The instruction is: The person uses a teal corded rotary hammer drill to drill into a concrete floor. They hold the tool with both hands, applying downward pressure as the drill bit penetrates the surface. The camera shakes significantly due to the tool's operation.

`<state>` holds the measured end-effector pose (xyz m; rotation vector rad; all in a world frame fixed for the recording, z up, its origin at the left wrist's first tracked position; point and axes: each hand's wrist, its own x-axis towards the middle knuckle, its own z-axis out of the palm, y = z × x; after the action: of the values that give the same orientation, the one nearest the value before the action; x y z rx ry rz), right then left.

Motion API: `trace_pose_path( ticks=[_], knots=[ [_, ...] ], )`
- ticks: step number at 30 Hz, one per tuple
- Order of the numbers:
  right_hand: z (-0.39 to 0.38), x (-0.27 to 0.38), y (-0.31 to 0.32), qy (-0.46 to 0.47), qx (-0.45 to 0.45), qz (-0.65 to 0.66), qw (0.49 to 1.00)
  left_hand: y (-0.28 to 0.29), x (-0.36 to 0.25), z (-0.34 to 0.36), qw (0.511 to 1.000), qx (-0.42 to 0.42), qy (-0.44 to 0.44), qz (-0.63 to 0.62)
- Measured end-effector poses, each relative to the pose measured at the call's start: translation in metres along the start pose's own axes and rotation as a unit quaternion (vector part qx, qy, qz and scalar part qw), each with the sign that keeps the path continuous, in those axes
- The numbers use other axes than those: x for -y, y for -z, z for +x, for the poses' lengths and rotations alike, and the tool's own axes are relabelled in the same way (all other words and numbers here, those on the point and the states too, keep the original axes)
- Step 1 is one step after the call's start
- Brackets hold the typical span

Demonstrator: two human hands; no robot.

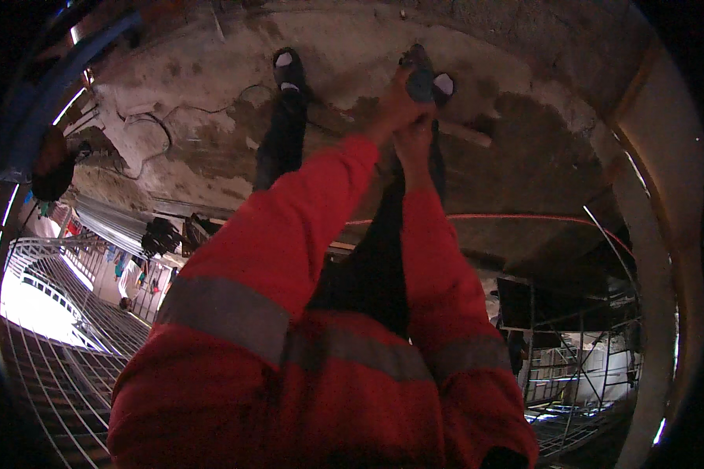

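Both of my arms, in red sleeves with grey bands, reach forward and come together in front of my feet. My left hand (399, 102) is closed around the side of a teal, dark-ended hand tool (421, 84), whose exact kind is too dim to make out. My right hand (414, 139) is closed just behind it, at the tool's near end, its fingers partly hidden. The tool's dark far end (416, 56) points away from me, beside my right shoe (443, 87). My left shoe (288, 66) stands farther left on the stained concrete floor (211, 141).
An orange-red hose (532, 217) crosses the floor at right. A thin dark cable (164, 133) curls at left. Metal mesh bars (70, 352) stand at lower left, scaffold-like frames (575, 367) at lower right. A person in white (129, 280) is farther off at left.
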<state>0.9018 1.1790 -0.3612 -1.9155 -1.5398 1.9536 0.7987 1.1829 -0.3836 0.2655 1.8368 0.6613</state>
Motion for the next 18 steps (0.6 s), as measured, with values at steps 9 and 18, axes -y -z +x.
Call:
trace_pose_path(
  ticks=[9, 18],
  knots=[
    [-0.023, -0.010, 0.022, 0.069, 0.100, 0.097, 0.988, -0.004, -0.015, -0.046, 0.997, -0.061, 0.033, -0.045],
    [-0.085, 0.004, 0.067, 0.046, 0.219, -0.003, 0.975, -0.035, 0.001, -0.130, 0.968, -0.205, 0.013, -0.143]
  ],
)
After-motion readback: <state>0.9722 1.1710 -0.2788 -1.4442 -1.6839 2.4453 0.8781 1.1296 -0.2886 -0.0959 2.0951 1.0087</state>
